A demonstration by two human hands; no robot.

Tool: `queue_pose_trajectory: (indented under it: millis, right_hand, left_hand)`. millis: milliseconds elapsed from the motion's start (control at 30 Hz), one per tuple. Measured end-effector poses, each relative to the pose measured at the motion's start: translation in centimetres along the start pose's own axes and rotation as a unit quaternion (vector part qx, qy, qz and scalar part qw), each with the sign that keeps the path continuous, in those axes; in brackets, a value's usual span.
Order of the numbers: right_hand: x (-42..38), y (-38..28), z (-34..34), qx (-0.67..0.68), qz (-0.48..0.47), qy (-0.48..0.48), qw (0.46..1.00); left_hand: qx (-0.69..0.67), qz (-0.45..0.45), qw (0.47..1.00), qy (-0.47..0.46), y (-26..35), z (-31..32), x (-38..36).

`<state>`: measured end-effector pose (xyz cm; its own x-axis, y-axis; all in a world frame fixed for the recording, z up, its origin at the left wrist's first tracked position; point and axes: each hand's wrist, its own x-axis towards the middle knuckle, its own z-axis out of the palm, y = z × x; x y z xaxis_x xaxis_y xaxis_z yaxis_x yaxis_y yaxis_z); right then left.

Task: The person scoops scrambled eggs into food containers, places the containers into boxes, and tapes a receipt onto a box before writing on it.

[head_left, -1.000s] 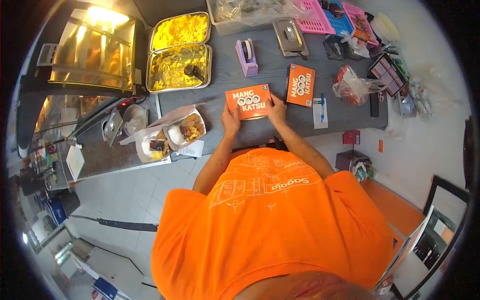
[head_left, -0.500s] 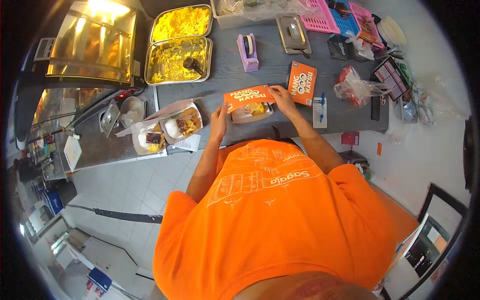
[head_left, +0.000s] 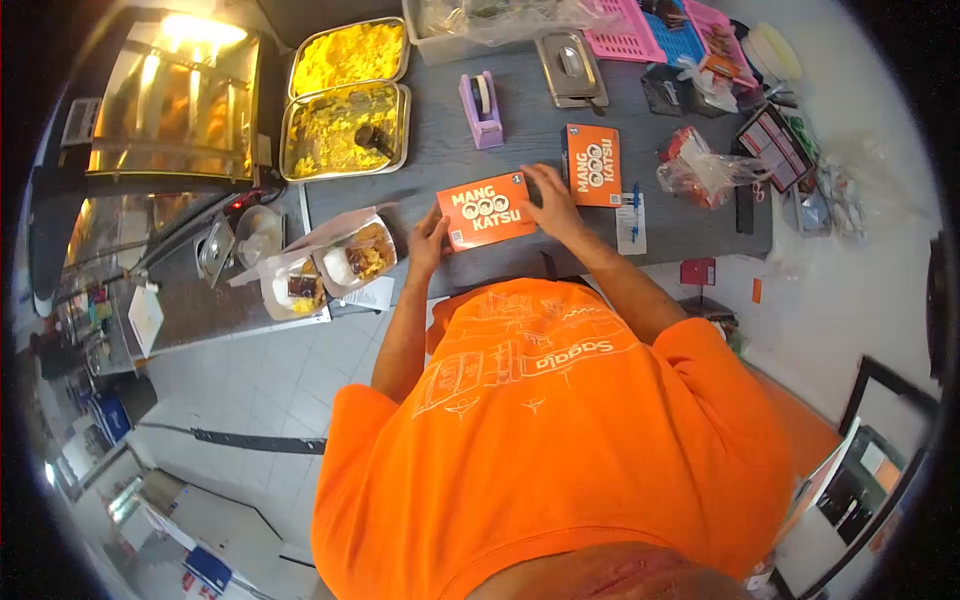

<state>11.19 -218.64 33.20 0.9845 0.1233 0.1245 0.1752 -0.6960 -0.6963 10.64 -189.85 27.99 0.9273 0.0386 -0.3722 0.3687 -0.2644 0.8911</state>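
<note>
In front of me on the counter is an orange cardboard food box [head_left: 487,211] printed "MANG KATSU", its lid lying flat over the top, so the food inside is hidden. My left hand [head_left: 430,240] grips its left edge. Around the right edge bend the fingers of my right hand [head_left: 553,203]. A second box [head_left: 595,165] with the same print, closed, stands just beyond my right hand. To the left, two open food boxes [head_left: 356,257] hold rice, yellow egg and browned pieces, some under dark sauce.
Two metal trays [head_left: 408,130] of scrambled egg sit at the back left, near a lit glass warmer [head_left: 180,95]. Behind the box stand a purple tape dispenser [head_left: 482,112] and a lidded steel container [head_left: 570,68]. A pen [head_left: 636,210] and plastic bags [head_left: 705,170] lie right.
The orange lid has come down over the food, which showed below it before. My right hand has shifted to the box's right edge; my left hand stays at the left.
</note>
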Motion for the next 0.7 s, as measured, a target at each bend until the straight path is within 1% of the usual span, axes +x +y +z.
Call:
queue_pose_trajectory:
  millis: [33,67,100,133,167,200,300,333,433,467,500,600,633,700]
  right_hand:
    - [0.2,-1.7,-1.7,-0.024,-0.063,-0.015,0.998]
    - [0.3,-1.7,-2.8,-0.067,-0.136,-0.097,0.984]
    - [0.2,-1.0,-3.0,-0.084,-0.167,-0.128,0.974]
    - [-0.2,-0.2,-2.8,-0.098,-0.196,-0.162,0.962]
    - [-0.7,0.4,-2.5,-0.111,-0.225,-0.197,0.948]
    - [-1.0,0.6,-2.1,-0.119,-0.234,-0.192,0.946]
    - [-1.2,1.4,-1.8,-0.16,-0.285,-0.165,0.93]
    - [-1.2,1.6,-2.0,-0.152,-0.294,-0.153,0.931]
    - [-1.5,0.7,-2.8,-0.138,-0.313,-0.115,0.932]
    - [-2.3,1.1,-2.0,-0.142,-0.312,-0.102,0.934]
    - [-2.9,1.5,-1.4,-0.146,-0.312,-0.088,0.935]
    - [-3.8,2.4,-0.8,-0.121,-0.305,-0.112,0.938]
    - [-3.9,2.6,-0.6,-0.11,-0.302,-0.114,0.94]
    - [-2.8,0.5,-2.4,-0.086,-0.286,-0.158,0.941]
  left_hand:
    - [-0.014,-0.049,0.999,0.012,1.4,-0.1,-0.1]
    - [0.06,0.031,0.997,0.031,1.7,-0.8,0.6]
    - [0.165,0.155,0.974,-0.001,3.1,-0.6,1.0]
    - [0.265,0.274,0.924,-0.031,4.5,-0.5,1.2]
    - [0.356,0.384,0.85,-0.06,6.2,-0.6,1.0]
    - [0.37,0.377,0.833,-0.164,8.4,-0.1,0.6]
    - [0.412,0.415,0.779,-0.225,8.8,0.8,1.2]
    - [0.447,0.38,0.765,-0.264,8.8,0.4,1.2]
    - [0.441,0.407,0.754,-0.266,7.5,0.1,0.3]
    - [0.472,0.427,0.724,-0.266,7.2,-0.3,0.2]
    - [0.474,0.444,0.72,-0.243,6.4,-0.3,0.0]
    - [0.47,0.487,0.714,-0.183,4.4,0.3,-1.0]
    - [0.478,0.48,0.712,-0.182,4.0,0.3,-1.0]
    - [0.495,0.465,0.71,-0.183,5.1,0.2,-1.7]
